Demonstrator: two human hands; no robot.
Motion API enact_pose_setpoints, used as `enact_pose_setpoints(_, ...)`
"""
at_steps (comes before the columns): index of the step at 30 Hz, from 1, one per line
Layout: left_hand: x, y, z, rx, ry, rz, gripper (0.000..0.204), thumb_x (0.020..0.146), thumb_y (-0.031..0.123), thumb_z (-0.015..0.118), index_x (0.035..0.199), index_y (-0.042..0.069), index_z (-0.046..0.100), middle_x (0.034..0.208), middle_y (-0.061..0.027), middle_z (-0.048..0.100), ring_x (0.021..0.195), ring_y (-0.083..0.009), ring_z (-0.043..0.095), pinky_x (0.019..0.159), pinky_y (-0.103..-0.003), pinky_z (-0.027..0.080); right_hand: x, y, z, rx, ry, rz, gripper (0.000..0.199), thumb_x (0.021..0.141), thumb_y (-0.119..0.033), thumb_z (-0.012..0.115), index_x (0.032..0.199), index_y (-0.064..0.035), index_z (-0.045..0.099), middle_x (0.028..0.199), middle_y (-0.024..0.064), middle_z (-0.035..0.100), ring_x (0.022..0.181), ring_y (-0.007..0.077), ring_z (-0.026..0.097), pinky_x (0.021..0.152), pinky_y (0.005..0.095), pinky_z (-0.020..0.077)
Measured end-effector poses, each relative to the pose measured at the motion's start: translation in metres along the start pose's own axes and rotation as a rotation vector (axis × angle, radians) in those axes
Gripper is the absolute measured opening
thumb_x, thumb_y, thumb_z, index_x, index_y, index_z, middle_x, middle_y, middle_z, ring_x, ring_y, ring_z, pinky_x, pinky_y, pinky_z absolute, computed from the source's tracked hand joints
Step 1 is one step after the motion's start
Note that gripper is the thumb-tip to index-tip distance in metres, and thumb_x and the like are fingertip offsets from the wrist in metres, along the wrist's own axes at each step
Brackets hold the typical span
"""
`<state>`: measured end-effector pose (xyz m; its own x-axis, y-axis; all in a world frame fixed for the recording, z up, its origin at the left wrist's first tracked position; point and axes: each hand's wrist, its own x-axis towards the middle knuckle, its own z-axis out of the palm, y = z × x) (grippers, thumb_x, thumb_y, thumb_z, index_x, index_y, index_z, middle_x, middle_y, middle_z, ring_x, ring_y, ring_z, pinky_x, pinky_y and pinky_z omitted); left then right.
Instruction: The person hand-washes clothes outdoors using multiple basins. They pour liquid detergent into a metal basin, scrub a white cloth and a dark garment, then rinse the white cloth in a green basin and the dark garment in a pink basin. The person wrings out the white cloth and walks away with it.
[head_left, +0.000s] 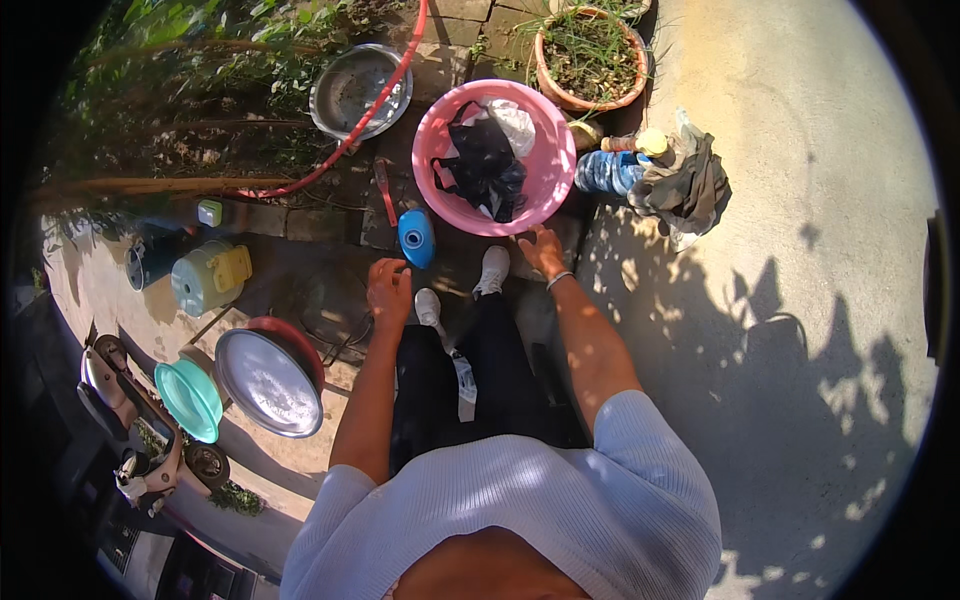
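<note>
Fingers, left: left hand (389, 288) hangs with fingers loosely curled and a little apart, gripping nothing; the fingertips point up the picture, away from the body.
Fingers, right: right hand (541, 250) lies with fingers spread, the tips at or on the near rim of the round pink plastic basin (445, 195); whether they press the rim or only brush it cannot be told. A thin pale bracelet sits on that wrist.
Nearest thing, left: blue plastic bottle with a round pale cap end (416, 237), lying on the ground just beyond and slightly to the right of the left fingertips, apart from them.
Bottle axis: long axis runs roughly away from the person, cap end seeming to face the camera.
Which hand is nearer: the left hand for the bottle; the right hand for the basin.
Basin contents: dark crumpled cloth (483, 165) heaped in the middle, with a pale cloth (516, 122) behind it.
Feet: white shoes (491, 270) stand between the two hands, toes just short of the basin.
Further left: a shallow metal basin (358, 88) beyond a red hose (375, 110); a pale green jug-like container with a yellow part (208, 277); a tilted steel basin (267, 382) and a teal plastic bowl (188, 399) beside it.
Further right: a terracotta plant pot (552, 85), a clear blue-tinted water bottle (608, 172) and a rumpled grey-brown cloth (685, 185) on the concrete.
</note>
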<state>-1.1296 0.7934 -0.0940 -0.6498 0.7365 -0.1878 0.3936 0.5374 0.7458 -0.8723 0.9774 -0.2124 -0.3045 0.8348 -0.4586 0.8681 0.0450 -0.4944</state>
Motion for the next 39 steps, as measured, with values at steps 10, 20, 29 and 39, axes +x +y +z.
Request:
enact_pose_setpoints(10, 0.168, -0.09, 0.297, 0.376, -0.542, 0.278, 0.059, 0.072, 0.012, 0.069, 0.127, 0.023, 0.051, 0.144, -0.0194, 0.027, 0.119, -0.038, 0.044, 0.096, -0.043, 0.044, 0.195, 0.071, 0.132, -0.386, -0.031, -0.348, 0.069, 0.071, -0.018, 0.071, 0.133, -0.024, 0.041, 0.146, 0.0214, 0.019, 0.117, 0.0469, 0.043, 0.088, 0.0474, 0.0474)
enact_pose_setpoints(20, 0.242, -0.207, 0.394, 0.451, -0.652, -0.199, 0.053, 0.072, 0.029, 0.067, 0.117, 0.005, 0.056, 0.113, -0.0256, 0.057, 0.109, -0.0375, 0.054, 0.092, -0.041, 0.044, 0.292, 0.104, 0.18, -0.531, -0.292, -0.175, 0.062, 0.072, -0.054, 0.065, 0.12, -0.0144, 0.059, 0.125, 0.0174, 0.054, 0.12, 0.0304, 0.047, 0.092, 0.0429, 0.0456)
enact_pose_setpoints(29, 0.25, -0.136, 0.336, -0.095, -0.129, -0.023, 0.023, 0.075, 0.017, 0.068, 0.096, 0.008, 0.065, 0.092, -0.0173, 0.062, 0.086, -0.0349, 0.06, 0.075, -0.043, 0.047, 0.372, 0.117, 0.104, 0.388, -0.234, -0.007, 0.053, 0.073, -0.042, 0.074, 0.108, -0.0033, 0.063, 0.097, 0.014, 0.066, 0.094, 0.0234, 0.061, 0.084, 0.0338, 0.0469)
enact_pose_setpoints(39, 0.232, -0.121, 0.346, 0.501, -0.481, 0.062, 0.024, 0.071, 0.019, 0.071, 0.092, 0.01, 0.065, 0.099, -0.0128, 0.054, 0.104, -0.0329, 0.053, 0.081, -0.043, 0.049, 0.29, -0.019, 0.081, 1.239, 0.056, 0.447, 0.033, 0.086, -0.018, 0.062, 0.113, 0.0006, 0.056, 0.098, 0.008, 0.063, 0.087, 0.0189, 0.063, 0.071, 0.0304, 0.0522)
